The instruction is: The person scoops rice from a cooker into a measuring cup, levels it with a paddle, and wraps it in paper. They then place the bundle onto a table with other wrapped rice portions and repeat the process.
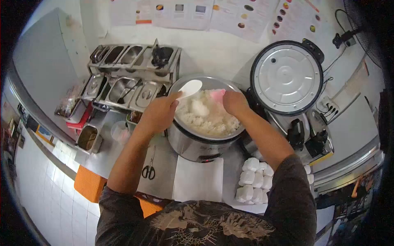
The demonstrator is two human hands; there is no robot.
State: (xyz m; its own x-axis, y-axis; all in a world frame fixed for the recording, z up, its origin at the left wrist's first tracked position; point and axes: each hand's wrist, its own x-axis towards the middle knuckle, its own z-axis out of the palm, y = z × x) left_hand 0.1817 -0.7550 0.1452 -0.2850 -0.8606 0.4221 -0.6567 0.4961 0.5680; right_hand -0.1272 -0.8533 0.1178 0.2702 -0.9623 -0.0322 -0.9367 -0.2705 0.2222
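Observation:
My left hand (159, 115) is closed round the handle of a white rice paddle (192, 87), whose blade is over the left part of the pot. In my right hand (235, 103) is a pink utensil (218, 96); its blade end is at the rice and its exact shape is partly hidden. Both hands work above a large round rice cooker (186, 143). Cooked white rice (207, 123) fills much of it, with a rounded mound of rice (200, 108) near the middle.
The cooker's lid (286, 78) stands raised at right. White wrapped bundles (255, 180) sit front right. A white sheet (198, 178) lies before the cooker, with scissors (148, 171) to its left. Metal food pans (123, 91) stand on a rack at back left.

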